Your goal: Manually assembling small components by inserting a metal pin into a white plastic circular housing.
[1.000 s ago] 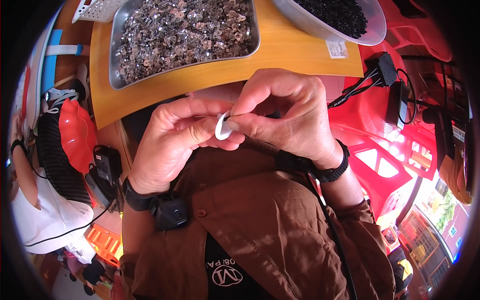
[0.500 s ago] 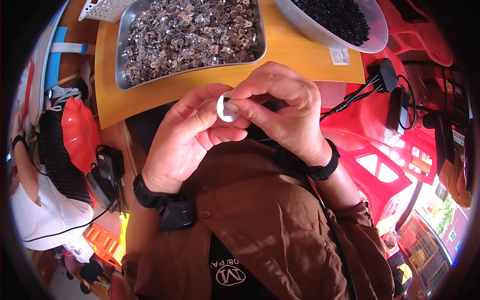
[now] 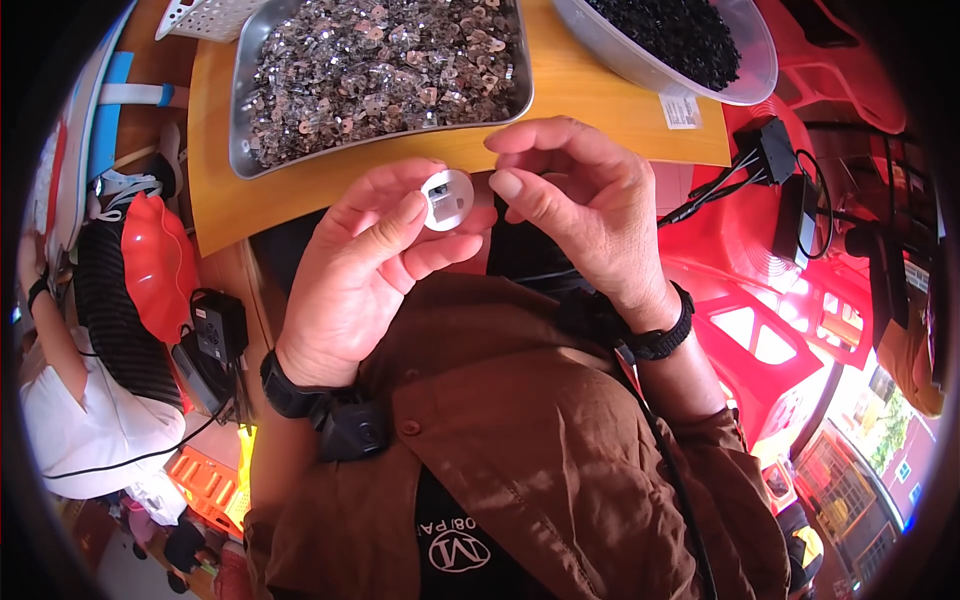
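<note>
Fingers of left hand [image 3: 370, 270] pinching small round white plastic disc [image 3: 447, 200] between thumb and forefinger, flat face turned up toward the camera, a dark square recess showing near its middle. Held in the air above the lap, just short of the near edge of the orange wooden tabletop [image 3: 620, 110]. Right hand [image 3: 575, 205] just beside the disc on its right, thumb and forefinger curled together with tips almost touching the disc's rim; whether something tiny sits between those tips, cannot tell. Disc therefore lying to the left of the right fingertips, level with them, no long axis to speak of, being round. Left hand plainly the nearer one, already gripping. Black wristbands on both wrists, brown shirt below. Further up on the tabletop, rectangular metal tray [image 3: 250, 150] heaped with small glinting metal pieces, and a round pale bowl [image 3: 750, 85] of black granules. Red plastic stool [image 3: 770, 300] at right, another person in a white top [image 3: 90, 430] at left
</note>
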`<state>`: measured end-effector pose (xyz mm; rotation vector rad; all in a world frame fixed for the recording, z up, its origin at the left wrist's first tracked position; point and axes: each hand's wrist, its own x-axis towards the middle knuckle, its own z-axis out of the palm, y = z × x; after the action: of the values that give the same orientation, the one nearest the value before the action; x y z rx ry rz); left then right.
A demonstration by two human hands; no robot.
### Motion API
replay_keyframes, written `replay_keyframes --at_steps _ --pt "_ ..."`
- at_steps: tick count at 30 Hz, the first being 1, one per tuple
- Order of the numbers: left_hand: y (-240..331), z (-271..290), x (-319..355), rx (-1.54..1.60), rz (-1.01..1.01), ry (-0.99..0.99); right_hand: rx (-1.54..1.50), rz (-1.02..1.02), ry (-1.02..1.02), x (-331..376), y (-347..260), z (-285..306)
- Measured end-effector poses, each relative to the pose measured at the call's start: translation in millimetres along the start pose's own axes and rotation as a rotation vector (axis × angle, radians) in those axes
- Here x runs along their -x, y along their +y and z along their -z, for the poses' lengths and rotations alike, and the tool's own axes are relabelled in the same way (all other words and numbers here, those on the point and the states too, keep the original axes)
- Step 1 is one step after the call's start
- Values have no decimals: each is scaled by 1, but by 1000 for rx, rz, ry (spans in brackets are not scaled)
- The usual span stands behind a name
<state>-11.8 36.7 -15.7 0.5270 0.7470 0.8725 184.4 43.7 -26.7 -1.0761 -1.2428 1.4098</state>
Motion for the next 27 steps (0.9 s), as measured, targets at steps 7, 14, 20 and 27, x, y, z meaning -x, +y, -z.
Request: replay_keyframes --at_steps 7,14,20,27 --pt "0 -3 -1 19 0 -27 -26 -65 9 -1 6 -12" --pt "-1 -5 -2 -17 -37 -29 92 91 18 -5 6 -15" --pt "-2 -6 0 -89 -103 -69 -148 -88 18 -2 -2 -18" --pt "-6 -5 -1 -136 -99 -54 -39 -115 80 -3 -1 -19"
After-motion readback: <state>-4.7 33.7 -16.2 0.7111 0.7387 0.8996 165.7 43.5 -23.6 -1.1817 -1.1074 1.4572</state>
